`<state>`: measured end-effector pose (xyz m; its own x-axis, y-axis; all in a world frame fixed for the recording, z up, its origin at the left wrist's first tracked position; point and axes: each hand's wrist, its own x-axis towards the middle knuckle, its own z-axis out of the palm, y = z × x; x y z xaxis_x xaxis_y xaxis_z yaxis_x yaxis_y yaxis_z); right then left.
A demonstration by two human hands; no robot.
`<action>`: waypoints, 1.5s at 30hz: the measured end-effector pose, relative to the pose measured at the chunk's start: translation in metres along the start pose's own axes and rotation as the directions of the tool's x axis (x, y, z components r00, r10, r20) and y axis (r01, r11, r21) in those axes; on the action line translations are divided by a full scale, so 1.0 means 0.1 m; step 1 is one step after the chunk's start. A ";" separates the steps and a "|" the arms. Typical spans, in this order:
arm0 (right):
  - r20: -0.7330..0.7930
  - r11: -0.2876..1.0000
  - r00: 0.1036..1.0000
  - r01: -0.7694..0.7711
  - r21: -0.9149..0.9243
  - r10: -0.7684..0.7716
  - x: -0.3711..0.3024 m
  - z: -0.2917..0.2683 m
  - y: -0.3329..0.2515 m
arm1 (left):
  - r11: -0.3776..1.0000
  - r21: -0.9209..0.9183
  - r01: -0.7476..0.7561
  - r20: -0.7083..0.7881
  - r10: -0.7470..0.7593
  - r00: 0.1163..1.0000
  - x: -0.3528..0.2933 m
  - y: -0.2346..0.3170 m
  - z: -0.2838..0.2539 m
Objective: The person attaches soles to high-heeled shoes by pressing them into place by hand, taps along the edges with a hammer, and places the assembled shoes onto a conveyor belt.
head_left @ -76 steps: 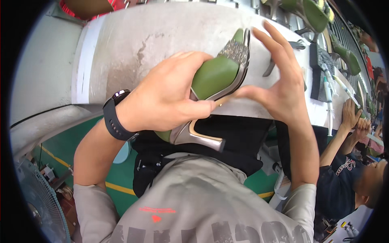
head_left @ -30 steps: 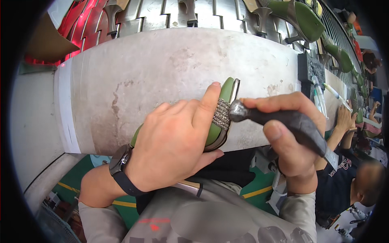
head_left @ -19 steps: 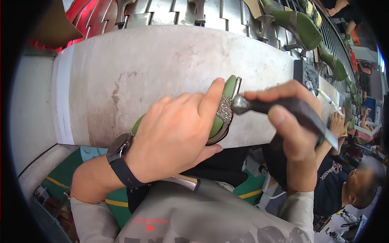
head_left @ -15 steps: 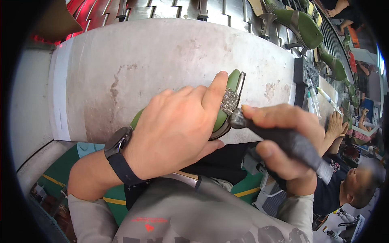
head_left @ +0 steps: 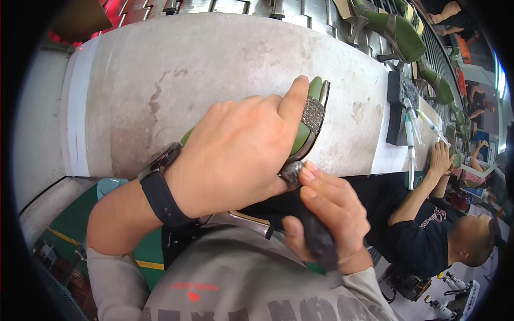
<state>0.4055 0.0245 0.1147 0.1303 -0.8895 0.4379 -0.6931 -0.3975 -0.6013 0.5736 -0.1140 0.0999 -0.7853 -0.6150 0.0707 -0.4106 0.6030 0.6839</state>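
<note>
A high-heeled sandal on a green last (head_left: 303, 138) lies on its side at the table's near edge. Its wide glittery strap (head_left: 312, 115) crosses the forefoot, and its slim metallic heel (head_left: 243, 220) sticks out below my wrist. My left hand (head_left: 241, 144) is wrapped over the sandal, index finger stretched along it toward the toe, hiding much of the middle. In my right hand (head_left: 340, 214) is a dark, thick-handled tool (head_left: 317, 235). Its rounded grey head (head_left: 292, 172) is at the sole's edge, by my left thumb; whether they touch I cannot tell.
Stains mark the pale table (head_left: 214, 59). Beyond it runs a metal slat conveyor (head_left: 300, 16) with several green-lasted shoes (head_left: 401, 40). A dark block (head_left: 399, 101) and syringes (head_left: 411, 139) sit at the right edge. A co-worker (head_left: 428, 230) is close by on the right.
My right hand has swung down and left, bringing the tool from a slanted hold to a steeper one. Its head has moved along the sole toward the heel. The sandal has shifted slightly up and right.
</note>
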 end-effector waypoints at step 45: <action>0.106 0.939 0.990 0.126 -0.319 -0.097 0.21 0.28 -0.47 | 0.986 -0.136 -0.092 -0.163 0.069 0.984 -0.26 -0.34 -0.01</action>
<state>0.4608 0.0177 0.1331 0.2713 -0.8656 0.4209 -0.8608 -0.4138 -0.2961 0.6080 -0.1192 0.0761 -0.7256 -0.6465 0.2355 -0.2695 0.5821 0.7672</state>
